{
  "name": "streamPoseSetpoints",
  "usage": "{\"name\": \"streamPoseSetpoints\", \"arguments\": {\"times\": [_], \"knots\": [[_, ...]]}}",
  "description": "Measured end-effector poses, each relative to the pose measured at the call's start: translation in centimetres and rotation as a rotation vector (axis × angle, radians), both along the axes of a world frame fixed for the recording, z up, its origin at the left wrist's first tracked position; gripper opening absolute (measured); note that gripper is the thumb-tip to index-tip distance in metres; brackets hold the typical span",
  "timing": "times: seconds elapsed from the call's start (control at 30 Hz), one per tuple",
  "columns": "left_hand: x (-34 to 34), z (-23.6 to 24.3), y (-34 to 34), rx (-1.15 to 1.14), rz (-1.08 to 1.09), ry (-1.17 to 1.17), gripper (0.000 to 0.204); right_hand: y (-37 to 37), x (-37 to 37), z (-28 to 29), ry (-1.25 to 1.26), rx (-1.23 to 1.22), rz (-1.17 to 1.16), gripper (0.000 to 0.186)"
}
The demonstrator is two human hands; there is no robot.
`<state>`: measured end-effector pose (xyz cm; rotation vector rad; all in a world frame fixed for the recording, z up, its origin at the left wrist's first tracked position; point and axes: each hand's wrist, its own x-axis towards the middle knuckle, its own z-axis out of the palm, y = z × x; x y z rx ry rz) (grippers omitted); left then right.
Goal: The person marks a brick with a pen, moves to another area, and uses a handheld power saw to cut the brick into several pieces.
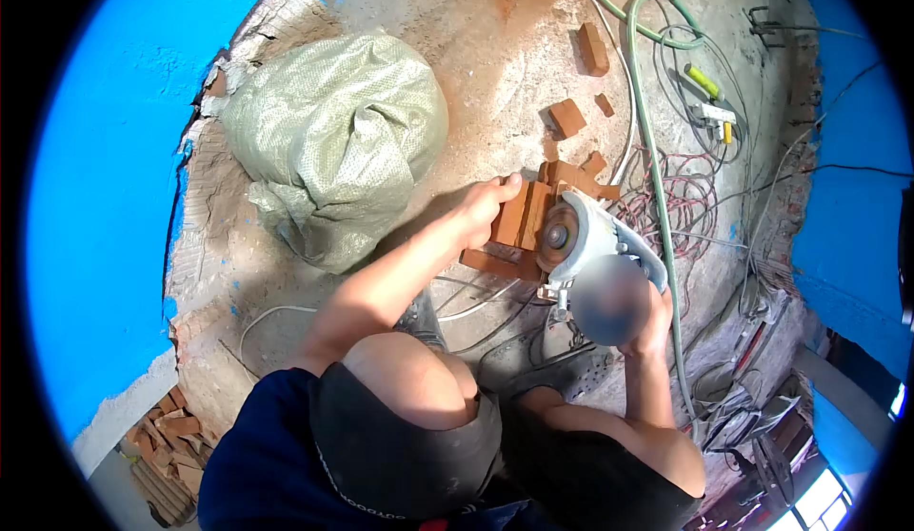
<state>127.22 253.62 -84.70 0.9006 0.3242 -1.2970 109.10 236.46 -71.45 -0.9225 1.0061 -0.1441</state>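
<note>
My left hand [488,209] is closed on a red-brown brick [514,217], holding it down at its left side. More brick pieces [490,263] lie under and around it. In my right hand [649,320] is a handheld stone cutter [595,240] with a pale grey guard. Its round blade [558,234] stands against the brick's right side; whether it is cutting into it I cannot tell. A blurred patch hides part of the cutter's body and some of my right fingers.
A full woven sack [343,140] stands at the left, near a broken blue wall [105,150]. Loose bricks [592,50] lie farther ahead. A green hose [657,150], tangled red wire [681,193] and a white power strip [714,115] lie at the right.
</note>
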Motion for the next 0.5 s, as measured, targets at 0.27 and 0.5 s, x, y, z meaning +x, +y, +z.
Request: {"name": "streamPoseSetpoints", "arguments": {"times": [0.27, 0.5], "knots": [[-0.3, -0.3, -0.6, 0.005, -0.012, -0.020, 0.050, 0.0, -0.2, 0.5, -0.028, 0.005, -0.031, 0.015], [-1.0, -0.3, -1.0, 0.004, -0.040, -0.018, 0.047, -0.1, -0.9, 0.4, -0.021, -0.030, -0.042, 0.014]]}}
